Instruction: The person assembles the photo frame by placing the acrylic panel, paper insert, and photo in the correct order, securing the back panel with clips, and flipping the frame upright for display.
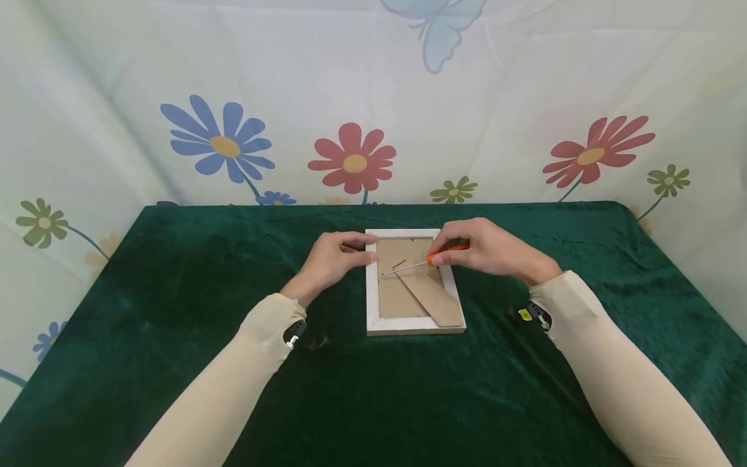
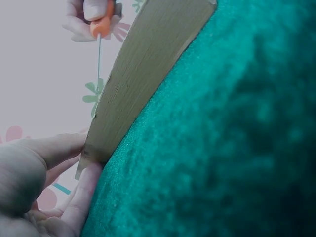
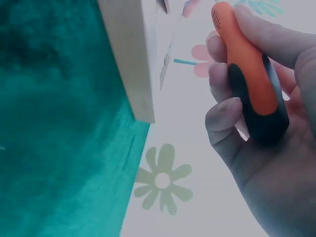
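A picture frame [image 1: 371, 292] with a white rim lies face down, its brown backing board [image 1: 392, 301] and slanting stand leg [image 1: 432, 295] uppermost. My left hand [image 1: 334, 259] holds the frame's far left edge, fingers and thumb against the rim; in the left wrist view they meet the frame's wooden side [image 2: 143, 64]. With curled fingers my right hand [image 1: 487, 250] grips a screwdriver by its orange and black handle [image 3: 252, 74]. Its thin metal shaft [image 1: 405, 267] slants left over the backing, the tip near the board's left side. Whether the tip touches cannot be told.
A dark green velvety cloth [image 1: 327, 402] covers the table under the frame. Behind it hangs a pale curtain [image 1: 502, 97] printed with flowers and a butterfly. Dark wrist straps [image 1: 294, 333] show at both sleeves.
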